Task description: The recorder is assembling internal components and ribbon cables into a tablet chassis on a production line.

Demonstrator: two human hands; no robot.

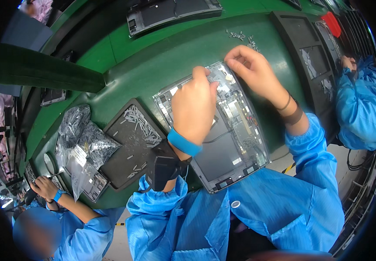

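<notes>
In front of me on the green bench lies an opened laptop chassis (pixel 216 158), slightly turned, its circuit board and dark flat battery exposed. My left hand (pixel 192 104), with a blue wristband, is over its far left part; the fingers are bent down and closed, and what they hold, if anything, is hidden. My right hand (pixel 253 71) is at the far right corner of the chassis. Its thumb and index finger are pinched together there, on something too small to make out. Small grey pieces (pixel 252 43) lie scattered just beyond the right hand.
Left of the chassis is a black tray (pixel 117 163) with many small grey strips. Beside it, plastic bags (pixel 81 130) lie on another opened device (pixel 93 187). A black frame-like tray (pixel 299 48) stands right. Co-workers' hands (pixel 45 188) show at both sides. Another chassis (pixel 173 15) lies beyond.
</notes>
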